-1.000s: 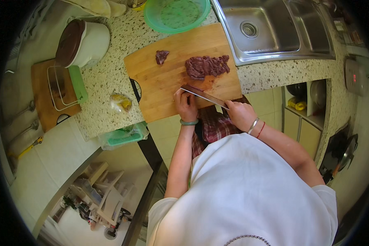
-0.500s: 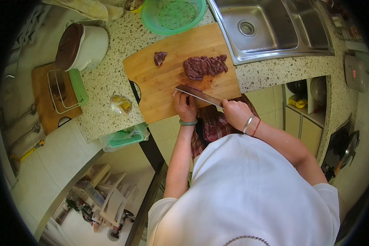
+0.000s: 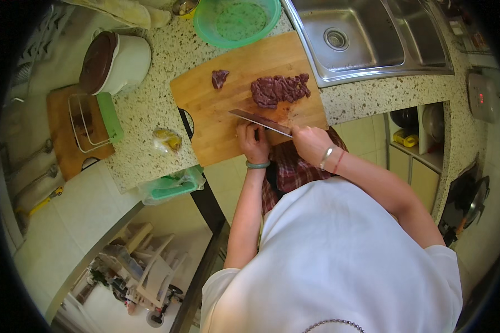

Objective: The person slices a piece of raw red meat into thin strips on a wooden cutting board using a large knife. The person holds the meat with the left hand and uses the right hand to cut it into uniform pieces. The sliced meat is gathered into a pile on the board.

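My right hand (image 3: 312, 146) is closed round the handle of a kitchen knife (image 3: 261, 121). Its blade slants left and away over the wooden cutting board (image 3: 205, 139). Just on the near side of the blade, my left hand (image 3: 254, 145) rests at the board's near edge with its fingers curled; what lies under them is hidden. A pile of sliced dark red meat (image 3: 278, 91) sits beyond the knife, toward the right. One smaller piece of meat (image 3: 219, 79) lies apart, farther left. Reddish wet marks show on the wood near the blade.
A green basin (image 3: 238, 22) stands behind the board, beside a steel sink (image 3: 366, 39) at the right. On the left are a white pot with a brown lid (image 3: 98, 64), a small plastic bag (image 3: 168, 141) and a second board (image 3: 64, 127). A green bin (image 3: 175, 186) hangs below the counter.
My right hand has moved left and slightly away, carrying the knife so its tip reaches farther left. My left hand stays almost in place, and the meat lies unmoved on the board.
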A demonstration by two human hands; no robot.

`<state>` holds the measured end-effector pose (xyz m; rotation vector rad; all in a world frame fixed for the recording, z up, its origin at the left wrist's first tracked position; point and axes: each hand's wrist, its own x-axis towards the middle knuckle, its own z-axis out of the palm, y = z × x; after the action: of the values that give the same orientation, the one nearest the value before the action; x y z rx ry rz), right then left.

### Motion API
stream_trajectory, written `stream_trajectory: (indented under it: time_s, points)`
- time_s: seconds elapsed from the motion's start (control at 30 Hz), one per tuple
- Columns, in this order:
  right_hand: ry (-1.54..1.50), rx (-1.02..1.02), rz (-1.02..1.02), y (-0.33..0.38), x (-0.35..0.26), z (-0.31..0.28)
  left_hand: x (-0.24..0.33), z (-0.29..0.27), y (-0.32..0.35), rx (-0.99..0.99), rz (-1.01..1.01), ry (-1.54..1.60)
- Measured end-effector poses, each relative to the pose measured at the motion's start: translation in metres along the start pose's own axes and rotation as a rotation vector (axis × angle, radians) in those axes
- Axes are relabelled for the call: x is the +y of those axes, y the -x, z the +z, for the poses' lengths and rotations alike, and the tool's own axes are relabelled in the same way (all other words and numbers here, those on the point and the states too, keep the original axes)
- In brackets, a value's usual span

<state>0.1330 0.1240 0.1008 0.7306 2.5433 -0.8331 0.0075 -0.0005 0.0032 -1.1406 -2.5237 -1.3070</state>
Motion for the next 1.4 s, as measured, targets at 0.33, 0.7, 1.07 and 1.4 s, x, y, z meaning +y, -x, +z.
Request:
stream_trajectory:
  time_s: [0.33,0.7,1.07,1.4]
  points:
    - [-0.002,-0.002,0.008,-0.017,-0.005,-0.003,-0.001,-0.004,-0.003,-0.046,0.011,0.060]
    - [-0.308,0.238,-0.040,-0.008,0.043,-0.017,0.006,-0.004,0.000,0.018,-0.075,0.203]
    - [0.052,0.054,-0.018,0.021,0.032,0.004,0.002,-0.002,0.001,0.018,-0.031,0.090]
    - [0.023,-0.014,-0.015,0.021,0.023,0.000,0.001,-0.003,0.000,0.007,-0.040,0.066]
